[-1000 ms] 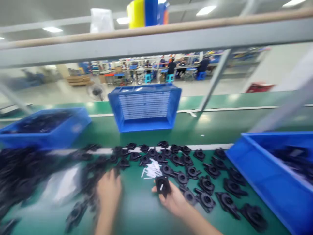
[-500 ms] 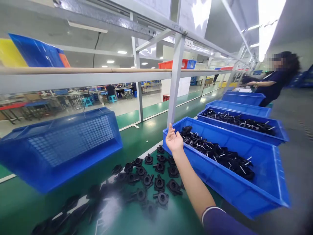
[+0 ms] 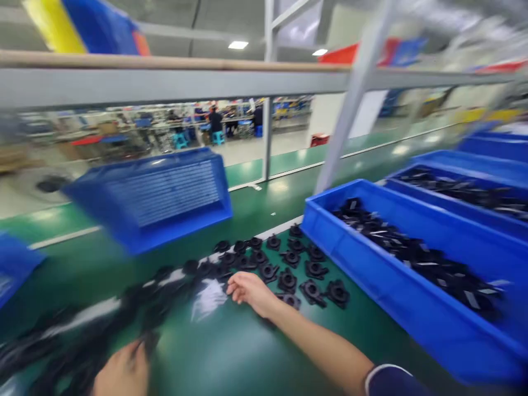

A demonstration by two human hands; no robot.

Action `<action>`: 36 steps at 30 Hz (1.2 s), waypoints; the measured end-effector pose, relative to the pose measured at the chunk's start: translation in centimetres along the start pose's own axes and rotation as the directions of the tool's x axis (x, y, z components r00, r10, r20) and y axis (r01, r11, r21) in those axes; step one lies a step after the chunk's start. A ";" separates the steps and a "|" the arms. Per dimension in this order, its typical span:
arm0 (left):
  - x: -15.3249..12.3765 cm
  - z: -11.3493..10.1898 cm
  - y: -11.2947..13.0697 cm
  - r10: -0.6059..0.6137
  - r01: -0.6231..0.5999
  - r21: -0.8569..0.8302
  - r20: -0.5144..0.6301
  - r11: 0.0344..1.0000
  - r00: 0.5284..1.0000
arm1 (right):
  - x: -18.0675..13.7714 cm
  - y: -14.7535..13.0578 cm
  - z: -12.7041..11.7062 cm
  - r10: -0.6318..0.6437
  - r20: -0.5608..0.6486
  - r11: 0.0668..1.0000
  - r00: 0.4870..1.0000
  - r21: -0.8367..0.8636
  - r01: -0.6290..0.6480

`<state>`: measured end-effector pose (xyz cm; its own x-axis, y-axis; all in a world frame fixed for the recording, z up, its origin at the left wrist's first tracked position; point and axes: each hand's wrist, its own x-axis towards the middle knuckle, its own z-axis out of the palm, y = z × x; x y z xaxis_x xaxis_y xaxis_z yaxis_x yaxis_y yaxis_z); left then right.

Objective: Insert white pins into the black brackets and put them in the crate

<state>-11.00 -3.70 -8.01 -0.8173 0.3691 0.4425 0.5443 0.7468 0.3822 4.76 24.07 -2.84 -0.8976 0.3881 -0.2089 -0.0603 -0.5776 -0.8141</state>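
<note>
My left hand (image 3: 121,369) is at the lower left, blurred by motion, its thumb and fingers closed around a dark edge that looks like a black plastic part (image 3: 150,342). Over the green tabletop reaches my right hand (image 3: 252,294), fingers loosely bent and slightly apart, with nothing visible in them. Just beyond it lie several black plastic parts (image 3: 287,280), each with a round raised centre and a short arm. More black parts (image 3: 136,300) form a smeared band toward the left. To the right stands a blue bin (image 3: 355,264) with a heap of similar parts showing pale strips.
Behind the parts, a tilted blue basket (image 3: 165,192) with a grid wall rests on the green table (image 3: 231,352). Another blue container (image 3: 16,264) shows at the left edge. A grey post (image 3: 350,104) and rail cross above. More blue bins (image 3: 474,165) line the right.
My right hand has moved from above the near blue bin left and down over the table. My left hand has come into view. The camera has turned left and down.
</note>
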 end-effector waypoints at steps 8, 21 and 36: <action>-0.5 -0.5 1.4 -0.021 0.023 0.080 -0.018 0.997 1.000 | 0.5 2.9 2.2 -0.182 0.387 0.281 0.904 -0.860 0.425; -1.0 -0.4 1.6 -0.076 0.076 0.053 -0.008 0.996 0.997 | 3.1 7.4 4.9 -0.088 0.462 -0.287 0.883 -0.860 0.422; -0.9 -0.9 2.1 -0.097 0.097 -0.002 0.027 0.995 0.995 | 1.6 9.2 5.8 -0.013 0.335 0.789 0.942 -0.575 0.215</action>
<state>-8.93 -2.97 -6.86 -0.8707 0.3099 0.3818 0.4632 0.7778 0.4249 0.24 15.20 -7.57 -0.9912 0.1320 -0.0048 0.0102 0.0406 -0.9991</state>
